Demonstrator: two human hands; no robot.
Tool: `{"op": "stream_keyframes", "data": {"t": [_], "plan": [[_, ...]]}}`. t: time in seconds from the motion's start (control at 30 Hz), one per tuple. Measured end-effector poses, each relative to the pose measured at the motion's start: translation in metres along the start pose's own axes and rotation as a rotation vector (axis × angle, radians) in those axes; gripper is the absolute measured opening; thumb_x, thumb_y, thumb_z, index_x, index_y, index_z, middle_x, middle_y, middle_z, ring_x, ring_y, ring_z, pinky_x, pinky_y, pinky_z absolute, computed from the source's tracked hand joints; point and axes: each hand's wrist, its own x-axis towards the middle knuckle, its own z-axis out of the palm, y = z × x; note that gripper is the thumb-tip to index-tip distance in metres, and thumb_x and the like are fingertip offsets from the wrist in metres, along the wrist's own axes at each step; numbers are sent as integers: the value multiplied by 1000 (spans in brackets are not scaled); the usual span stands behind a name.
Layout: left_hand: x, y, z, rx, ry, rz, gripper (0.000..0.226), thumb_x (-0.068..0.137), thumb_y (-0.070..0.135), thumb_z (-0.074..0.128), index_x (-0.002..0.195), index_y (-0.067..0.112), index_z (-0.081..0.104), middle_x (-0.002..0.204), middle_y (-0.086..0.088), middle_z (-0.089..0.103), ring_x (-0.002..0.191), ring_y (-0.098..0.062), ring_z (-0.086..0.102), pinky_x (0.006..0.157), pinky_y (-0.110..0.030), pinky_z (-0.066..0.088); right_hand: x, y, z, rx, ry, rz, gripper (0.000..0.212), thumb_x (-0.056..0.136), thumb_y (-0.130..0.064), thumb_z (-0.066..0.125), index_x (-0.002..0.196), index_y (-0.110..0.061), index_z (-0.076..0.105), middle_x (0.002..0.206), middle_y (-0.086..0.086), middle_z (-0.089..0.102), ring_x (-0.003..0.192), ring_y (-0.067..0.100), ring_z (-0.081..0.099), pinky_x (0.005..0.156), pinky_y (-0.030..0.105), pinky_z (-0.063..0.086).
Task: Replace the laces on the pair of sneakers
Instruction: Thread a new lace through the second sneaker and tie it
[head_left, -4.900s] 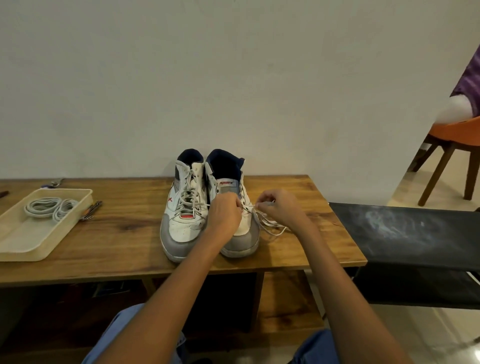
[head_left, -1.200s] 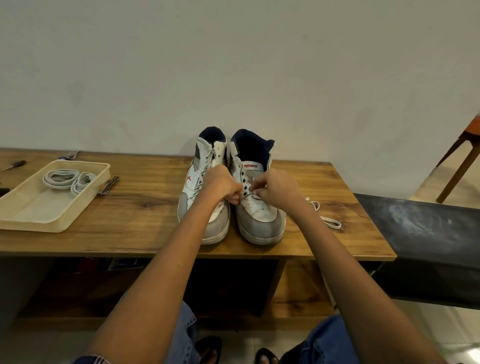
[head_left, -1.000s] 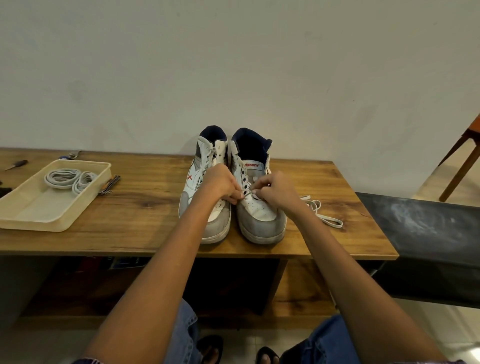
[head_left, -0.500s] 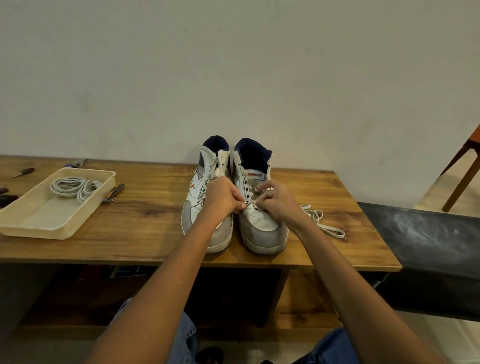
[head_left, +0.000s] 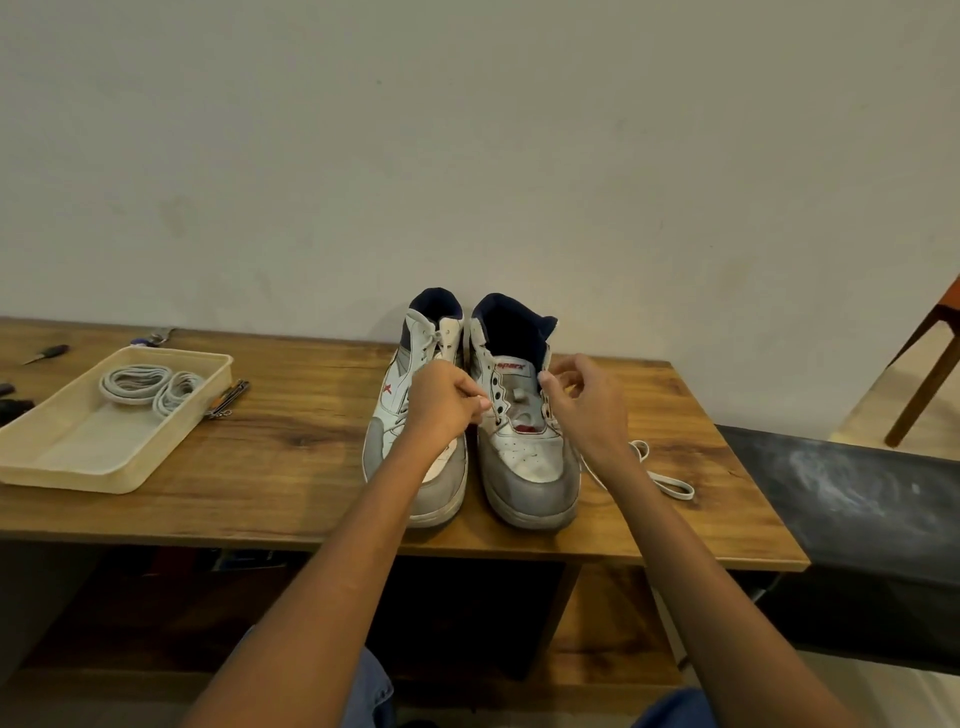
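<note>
Now the right shoe (head_left: 524, 441) is bare, old lace (head_left: 670, 486) lying on the surface (head_left: 291, 457). Left hand (head_left: 441, 402) has pulled back, grip curled, contents unclear; right hand (head_left: 584, 402) loosely open. Left shoe (head_left: 410, 415) still laced: next.

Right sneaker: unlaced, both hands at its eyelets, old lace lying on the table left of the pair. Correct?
Not quite. The head view shows the pulled lace on the table right of the pair, beside the right sneaker. The rest holds: eyelets empty, left hand and right hand there.
</note>
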Motion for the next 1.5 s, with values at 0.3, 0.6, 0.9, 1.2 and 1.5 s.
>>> {"op": "stream_keyframes", "data": {"t": [0.3,0.6,0.9,1.2,1.5], "plan": [[10,24,-21,-1048,452,-133,14,100,3,36,89,7,43,69,-4,52,45,-6,52,52,-21,53,2,9,16,-6,-150,251,23,83,-30,65,99,-17,53,78,-2,58,78,16,57,69,35,51],[9,3,-2,482,-113,112,27,84,28,67,99,6,63,95,-5,64,88,-16,58,79,-29,47,3,12,12,113,-147,309,17,82,-29,63,92,-19,53,81,-2,58,78,14,57,72,37,52],[6,4,6,260,56,107,22,95,11,49,105,5,68,108,-8,66,103,-21,58,91,-33,42,4,10,10,-13,-173,205,26,84,-24,63,106,-18,51,73,1,56,64,12,49,54,25,39],[24,14,-71,-1539,645,-149,31,103,13,27,76,10,42,75,-4,47,55,-8,49,66,-24,54,5,15,-2,-188,-39,137,24,87,-22,60,109,-15,54,72,-7,49,62,8,44,48,19,29],[16,14,-11,189,39,131,36,82,42,64,94,11,52,80,3,51,68,-11,47,66,-29,44,6,13,3,-4,-177,169,17,87,-25,61,101,-17,55,72,2,59,64,13,53,58,30,46]]}}
